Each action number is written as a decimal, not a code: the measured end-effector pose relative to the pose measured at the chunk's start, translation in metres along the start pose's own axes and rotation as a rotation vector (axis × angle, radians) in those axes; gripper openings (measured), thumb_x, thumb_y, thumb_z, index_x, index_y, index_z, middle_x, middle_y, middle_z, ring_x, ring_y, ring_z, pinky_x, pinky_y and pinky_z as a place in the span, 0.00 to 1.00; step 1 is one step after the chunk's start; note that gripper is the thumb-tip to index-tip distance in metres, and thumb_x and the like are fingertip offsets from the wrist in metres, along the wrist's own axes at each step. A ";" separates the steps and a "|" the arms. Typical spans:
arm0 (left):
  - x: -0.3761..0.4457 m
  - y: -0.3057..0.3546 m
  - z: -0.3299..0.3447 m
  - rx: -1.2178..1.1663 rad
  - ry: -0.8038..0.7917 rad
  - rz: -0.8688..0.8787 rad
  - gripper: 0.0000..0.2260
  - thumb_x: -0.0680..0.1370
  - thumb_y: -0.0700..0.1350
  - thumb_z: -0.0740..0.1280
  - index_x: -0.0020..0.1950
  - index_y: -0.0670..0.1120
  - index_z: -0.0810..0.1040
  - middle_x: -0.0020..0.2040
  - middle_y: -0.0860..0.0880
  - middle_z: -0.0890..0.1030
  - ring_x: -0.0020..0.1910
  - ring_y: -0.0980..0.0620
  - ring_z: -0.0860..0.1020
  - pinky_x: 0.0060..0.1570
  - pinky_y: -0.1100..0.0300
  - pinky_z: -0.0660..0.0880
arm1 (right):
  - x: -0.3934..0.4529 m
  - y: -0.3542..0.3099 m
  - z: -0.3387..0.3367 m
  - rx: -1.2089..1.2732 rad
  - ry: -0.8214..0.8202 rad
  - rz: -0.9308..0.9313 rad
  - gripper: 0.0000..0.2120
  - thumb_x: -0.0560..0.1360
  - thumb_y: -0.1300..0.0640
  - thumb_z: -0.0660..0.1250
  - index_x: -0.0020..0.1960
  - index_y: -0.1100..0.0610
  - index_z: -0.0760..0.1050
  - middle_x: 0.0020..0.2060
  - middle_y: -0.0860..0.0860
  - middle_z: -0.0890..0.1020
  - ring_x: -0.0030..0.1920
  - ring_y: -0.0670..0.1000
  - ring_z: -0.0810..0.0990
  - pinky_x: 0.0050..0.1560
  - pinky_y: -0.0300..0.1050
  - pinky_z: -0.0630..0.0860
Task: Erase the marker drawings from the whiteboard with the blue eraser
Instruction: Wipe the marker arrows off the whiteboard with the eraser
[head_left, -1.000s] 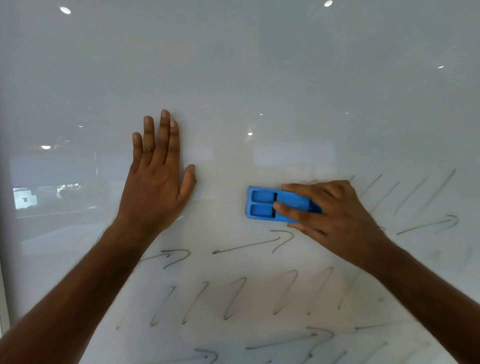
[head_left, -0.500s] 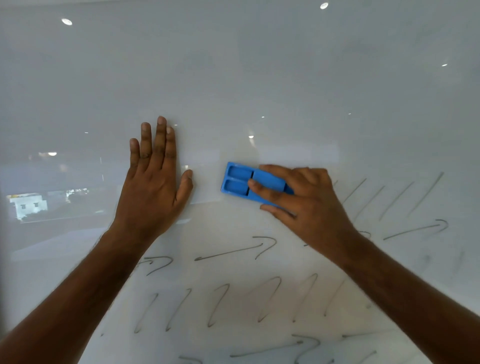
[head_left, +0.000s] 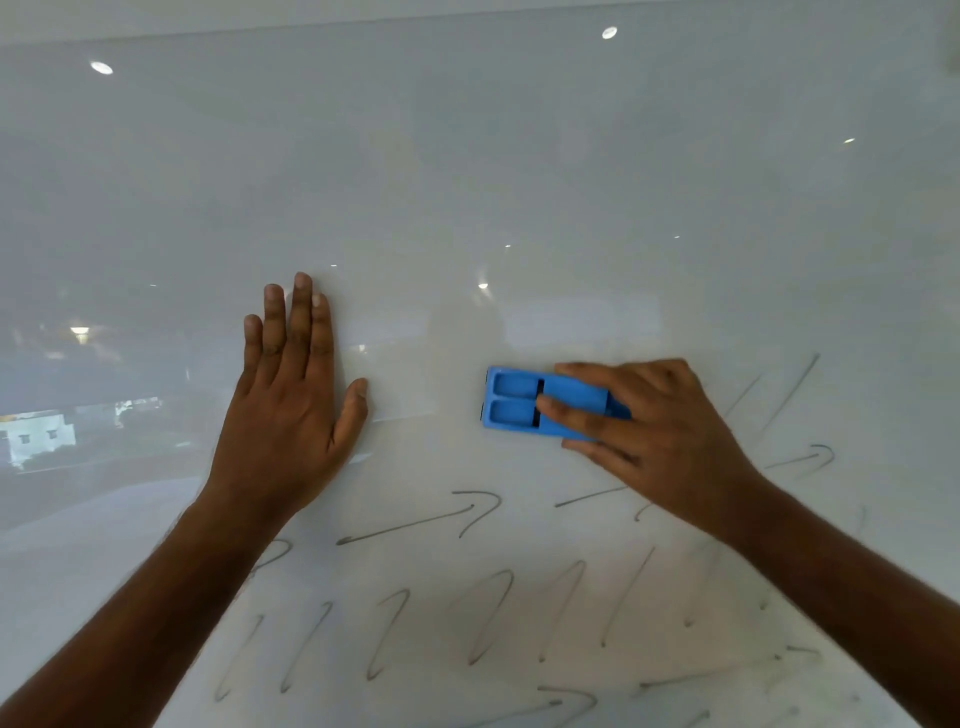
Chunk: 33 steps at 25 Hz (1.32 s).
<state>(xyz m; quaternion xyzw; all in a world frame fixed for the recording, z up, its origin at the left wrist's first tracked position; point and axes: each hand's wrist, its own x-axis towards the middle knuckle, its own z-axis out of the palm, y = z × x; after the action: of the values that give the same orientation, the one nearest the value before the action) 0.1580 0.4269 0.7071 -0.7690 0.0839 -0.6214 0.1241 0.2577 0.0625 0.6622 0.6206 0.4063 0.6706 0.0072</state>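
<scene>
The glossy whiteboard (head_left: 519, 182) fills the view. My right hand (head_left: 660, 436) grips the blue eraser (head_left: 514, 402) and presses it flat on the board, right of centre. My left hand (head_left: 291, 405) lies flat against the board with fingers together, a hand's width left of the eraser. Grey marker drawings remain below both hands: an arrow (head_left: 431, 514) under the gap between them, a row of slanted strokes (head_left: 488, 613) lower down, and fainter strokes (head_left: 779, 400) right of my right hand. The board above the hands bears no marks.
The board's top edge (head_left: 467, 18) runs along the top of the view. Ceiling lights and a window scene (head_left: 41, 431) reflect in the glossy surface at the left.
My right hand slid the eraser left toward my left hand, then back to the right. My left hand has stayed flat on the board. The view tilted up slightly.
</scene>
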 end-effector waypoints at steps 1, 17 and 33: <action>0.001 0.003 0.001 0.003 0.003 0.006 0.36 0.87 0.56 0.52 0.88 0.37 0.45 0.89 0.39 0.44 0.89 0.40 0.41 0.87 0.45 0.41 | 0.007 0.009 -0.002 0.006 0.017 0.025 0.22 0.83 0.44 0.66 0.76 0.42 0.69 0.73 0.49 0.77 0.59 0.55 0.81 0.57 0.57 0.73; 0.009 0.030 0.006 0.035 -0.007 0.038 0.36 0.88 0.57 0.53 0.88 0.35 0.47 0.89 0.37 0.45 0.89 0.38 0.43 0.88 0.43 0.43 | -0.039 0.041 -0.013 0.054 -0.044 -0.044 0.21 0.85 0.44 0.63 0.77 0.42 0.68 0.74 0.49 0.75 0.59 0.55 0.78 0.60 0.56 0.71; 0.022 0.075 0.020 0.003 -0.025 -0.018 0.37 0.88 0.59 0.51 0.88 0.37 0.46 0.89 0.39 0.44 0.89 0.41 0.41 0.87 0.42 0.44 | -0.069 0.030 -0.015 0.070 -0.073 -0.087 0.23 0.81 0.48 0.70 0.75 0.42 0.71 0.73 0.49 0.76 0.62 0.55 0.79 0.60 0.56 0.72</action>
<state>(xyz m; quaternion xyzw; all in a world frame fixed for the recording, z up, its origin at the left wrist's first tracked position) 0.1842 0.3506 0.7012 -0.7774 0.0744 -0.6129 0.1206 0.2762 -0.0009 0.6235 0.6262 0.4556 0.6321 0.0293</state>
